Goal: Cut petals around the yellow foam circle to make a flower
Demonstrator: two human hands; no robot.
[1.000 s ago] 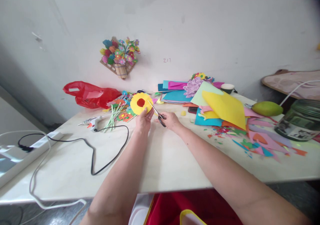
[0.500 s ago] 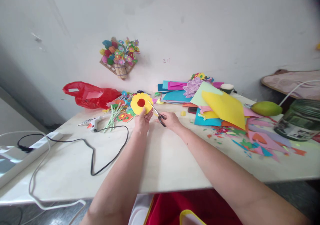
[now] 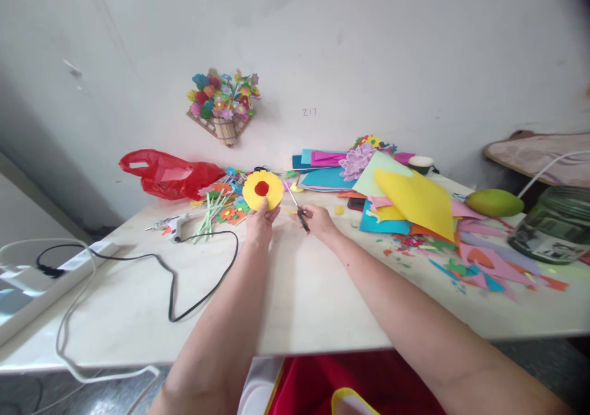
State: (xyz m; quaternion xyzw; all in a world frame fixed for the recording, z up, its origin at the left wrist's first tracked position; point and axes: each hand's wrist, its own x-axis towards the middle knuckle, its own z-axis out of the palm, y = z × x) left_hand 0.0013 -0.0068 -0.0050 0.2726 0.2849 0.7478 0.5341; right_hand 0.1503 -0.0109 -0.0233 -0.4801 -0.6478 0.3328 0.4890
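A yellow craft flower [image 3: 249, 195] with a red round centre is held up above the table by my left hand [image 3: 260, 221], its thumb pressed on the front. The flower's upper edge is scalloped, while its lower edge looks smooth. My right hand [image 3: 319, 222] grips black-handled scissors [image 3: 301, 214] by the handles, blades pointing up and left. Their tips stand just right of the flower, apart from its edge. Whether the blades are slightly parted is hard to make out.
A glue gun [image 3: 175, 227] with a black cord lies left, near pale green stems [image 3: 209, 213] and a red plastic bag [image 3: 177, 178]. At right are coloured sheets [image 3: 415, 197], scraps [image 3: 493, 261], a green mango-like fruit [image 3: 495, 202] and a glass jar [image 3: 553, 225]. A power strip [image 3: 69, 280] sits at far left.
The scissors have drawn away from the flower's right edge, moving slightly right and turning more upright. The flower has turned a little in my left hand.
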